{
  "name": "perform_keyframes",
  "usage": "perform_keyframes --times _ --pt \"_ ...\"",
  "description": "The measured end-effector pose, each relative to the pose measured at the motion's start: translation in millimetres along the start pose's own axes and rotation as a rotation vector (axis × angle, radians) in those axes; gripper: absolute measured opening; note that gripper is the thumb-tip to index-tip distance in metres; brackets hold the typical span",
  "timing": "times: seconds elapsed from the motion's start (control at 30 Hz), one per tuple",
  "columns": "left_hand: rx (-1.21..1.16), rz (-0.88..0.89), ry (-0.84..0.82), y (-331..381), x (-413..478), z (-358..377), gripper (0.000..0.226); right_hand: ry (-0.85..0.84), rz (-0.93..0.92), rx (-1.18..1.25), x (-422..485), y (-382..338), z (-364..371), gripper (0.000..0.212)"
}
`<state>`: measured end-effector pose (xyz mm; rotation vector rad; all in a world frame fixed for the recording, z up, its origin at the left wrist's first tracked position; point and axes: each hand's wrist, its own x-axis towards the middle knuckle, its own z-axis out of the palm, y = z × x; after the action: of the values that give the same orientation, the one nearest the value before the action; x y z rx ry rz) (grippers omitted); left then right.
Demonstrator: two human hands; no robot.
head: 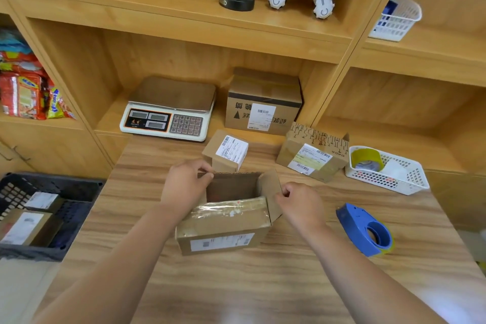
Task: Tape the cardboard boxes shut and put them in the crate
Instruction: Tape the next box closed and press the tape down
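The left hand (pixel 186 187) pinches the open cardboard box (pixel 223 229) at its 10 o'clock flap, the right hand (pixel 299 205) at its 3 o'clock flap. From the box, a blue tape dispenser (pixel 364 230) lies at 3 o'clock and a black crate (pixel 65 184) at 9 o'clock.

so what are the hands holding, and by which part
The open cardboard box, by its flaps: the left hand pinches a flap edge at the far left corner, the right hand pinches the raised right flap.
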<state>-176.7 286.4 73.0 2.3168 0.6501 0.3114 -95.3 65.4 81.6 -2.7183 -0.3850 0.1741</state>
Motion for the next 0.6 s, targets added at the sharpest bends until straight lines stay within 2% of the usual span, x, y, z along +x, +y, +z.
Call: perform_keyframes --times 0.2,0.3,0.37,0.47,0.6 --pt "-0.062 0.170 0.090 4 18 14 0.032 0.032 0.049 -0.047 -7 5 -7 0.025" --pt "0.170 0.278 0.179 -3 30 21 0.029 0.082 0.028 -0.051 -11 1 -3 0.020" --pt "0.314 0.303 0.164 -10 35 23 0.028 0.120 0.010 -0.036 -12 -2 1 0.012" --pt "0.481 0.304 -0.006 -14 38 21 0.028 0.140 0.000 0.039 -9 -3 5 0.010" --pt "0.493 0.237 -0.341 -9 36 16 0.057 0.113 0.009 0.134 1 -2 0 0.016"
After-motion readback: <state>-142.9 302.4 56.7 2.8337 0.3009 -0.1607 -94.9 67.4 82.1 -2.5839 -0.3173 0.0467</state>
